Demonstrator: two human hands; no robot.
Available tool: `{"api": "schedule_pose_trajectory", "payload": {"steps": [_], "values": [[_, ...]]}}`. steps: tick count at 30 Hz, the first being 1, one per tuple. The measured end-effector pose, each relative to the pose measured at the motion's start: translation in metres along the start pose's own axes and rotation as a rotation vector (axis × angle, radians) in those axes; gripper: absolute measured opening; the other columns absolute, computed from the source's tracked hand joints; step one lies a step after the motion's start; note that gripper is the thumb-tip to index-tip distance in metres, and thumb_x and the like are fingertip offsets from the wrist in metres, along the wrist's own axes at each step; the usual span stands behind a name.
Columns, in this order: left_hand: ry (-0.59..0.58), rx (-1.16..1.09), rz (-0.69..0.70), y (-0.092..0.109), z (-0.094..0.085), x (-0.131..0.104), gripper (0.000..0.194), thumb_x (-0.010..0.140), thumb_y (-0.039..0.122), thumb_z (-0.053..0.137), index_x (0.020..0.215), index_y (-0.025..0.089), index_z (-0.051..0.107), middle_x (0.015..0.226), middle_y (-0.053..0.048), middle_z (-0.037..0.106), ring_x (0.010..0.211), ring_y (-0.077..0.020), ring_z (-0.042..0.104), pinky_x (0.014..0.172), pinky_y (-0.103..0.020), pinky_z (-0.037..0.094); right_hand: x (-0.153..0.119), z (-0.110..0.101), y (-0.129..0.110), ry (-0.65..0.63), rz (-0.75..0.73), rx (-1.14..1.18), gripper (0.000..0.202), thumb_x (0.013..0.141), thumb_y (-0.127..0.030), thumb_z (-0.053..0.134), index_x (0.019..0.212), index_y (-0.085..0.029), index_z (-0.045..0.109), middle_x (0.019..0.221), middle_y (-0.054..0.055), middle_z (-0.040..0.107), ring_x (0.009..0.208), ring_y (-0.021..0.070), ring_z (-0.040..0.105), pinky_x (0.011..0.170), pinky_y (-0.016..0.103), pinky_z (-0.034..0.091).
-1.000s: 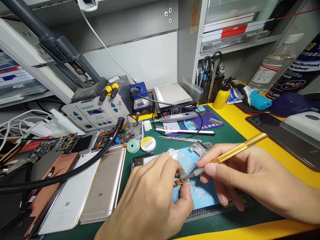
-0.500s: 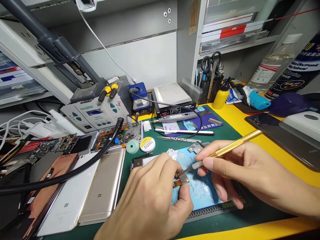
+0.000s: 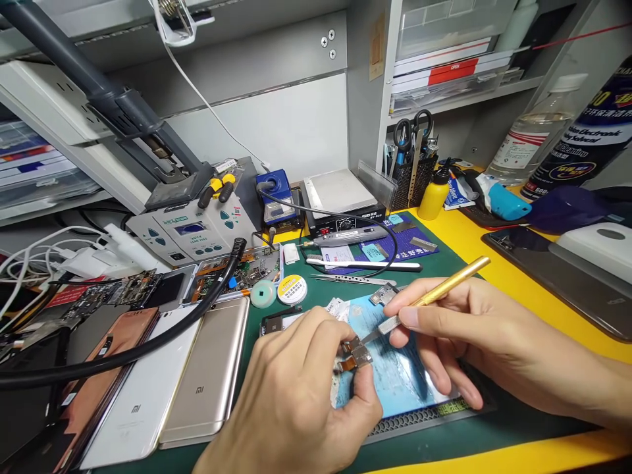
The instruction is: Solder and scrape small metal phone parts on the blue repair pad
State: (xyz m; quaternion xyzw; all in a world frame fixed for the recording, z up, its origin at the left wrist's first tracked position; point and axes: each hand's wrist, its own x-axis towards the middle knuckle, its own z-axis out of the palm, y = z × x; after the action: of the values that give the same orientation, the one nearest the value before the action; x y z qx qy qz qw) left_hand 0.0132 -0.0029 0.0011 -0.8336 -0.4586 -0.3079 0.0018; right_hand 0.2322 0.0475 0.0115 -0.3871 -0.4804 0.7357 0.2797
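Between thumb and fingers, my left hand (image 3: 301,388) pinches a small camera module (image 3: 362,354) with orange flex cables, held over a worn light-blue pad (image 3: 397,385). My right hand (image 3: 459,322) grips a gold-handled craft knife (image 3: 451,282) like a pen. Its blade tip meets the module's upper edge; whether it is under the edge I cannot tell. Another small metal module (image 3: 381,296) lies just beyond my right fingertips. Part of the held module is hidden by my left fingers.
Tweezers (image 3: 353,280) and a white brush (image 3: 365,264) lie behind the pad on the green mat (image 3: 434,454). Left are Xiaomi phone backs (image 3: 205,375), a black hose (image 3: 148,352) and a tray of boards (image 3: 261,263). A yellow bottle (image 3: 434,197) stands at the back right.
The knife's handle has swung slightly left and its blade has shifted a little at the module. The held module is turned slightly. The whole view has shifted a little.
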Motion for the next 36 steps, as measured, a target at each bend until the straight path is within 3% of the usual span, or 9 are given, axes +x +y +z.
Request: {"api": "schedule_pose_trajectory", "payload": {"steps": [4, 12, 28, 36], "values": [[0.055, -0.007, 0.034, 0.0004, 0.0011, 0.0015, 0.018, 0.079, 0.014, 0.064, 0.094, 0.019, 0.057, 0.076, -0.001, 0.06, 0.068, -0.0179, 0.06, 0.059, -0.031, 0.046, 0.0039, -0.0029, 0.0044, -0.015, -0.05, 0.022, 0.025, 0.08, -0.043, 0.076, 0.087, -0.019, 0.072, 0.062, 0.003, 0.071, 0.035, 0.0113, 0.057, 0.03, 0.016, 0.044], [0.084, 0.013, 0.064, 0.0023, 0.0014, 0.0007, 0.018, 0.079, 0.013, 0.065, 0.094, 0.018, 0.057, 0.076, -0.002, 0.062, 0.068, -0.0181, 0.061, 0.058, -0.031, 0.045, 0.0034, -0.0044, 0.006, -0.025, -0.045, 0.002, 0.026, 0.083, -0.045, 0.073, 0.084, -0.019, 0.072, 0.062, 0.003, 0.069, 0.036, 0.0113, 0.056, 0.031, 0.017, 0.045], [0.076, -0.004, 0.067, 0.0004, 0.0033, 0.0011, 0.017, 0.079, 0.012, 0.065, 0.093, 0.017, 0.058, 0.075, -0.002, 0.06, 0.066, -0.0177, 0.059, 0.058, -0.031, 0.046, 0.0033, -0.0051, 0.0069, -0.044, -0.032, -0.036, 0.029, 0.089, -0.044, 0.066, 0.083, -0.016, 0.069, 0.054, 0.003, 0.067, 0.033, 0.0086, 0.052, 0.032, 0.014, 0.043], [0.089, -0.005, 0.071, 0.0011, 0.0023, 0.0028, 0.018, 0.078, 0.012, 0.066, 0.093, 0.016, 0.058, 0.076, -0.003, 0.061, 0.067, -0.0182, 0.06, 0.058, -0.032, 0.047, 0.0022, -0.0035, 0.0061, -0.024, -0.032, 0.002, 0.024, 0.087, -0.04, 0.069, 0.091, -0.017, 0.072, 0.062, 0.003, 0.07, 0.036, 0.0092, 0.054, 0.032, 0.015, 0.044]]}}
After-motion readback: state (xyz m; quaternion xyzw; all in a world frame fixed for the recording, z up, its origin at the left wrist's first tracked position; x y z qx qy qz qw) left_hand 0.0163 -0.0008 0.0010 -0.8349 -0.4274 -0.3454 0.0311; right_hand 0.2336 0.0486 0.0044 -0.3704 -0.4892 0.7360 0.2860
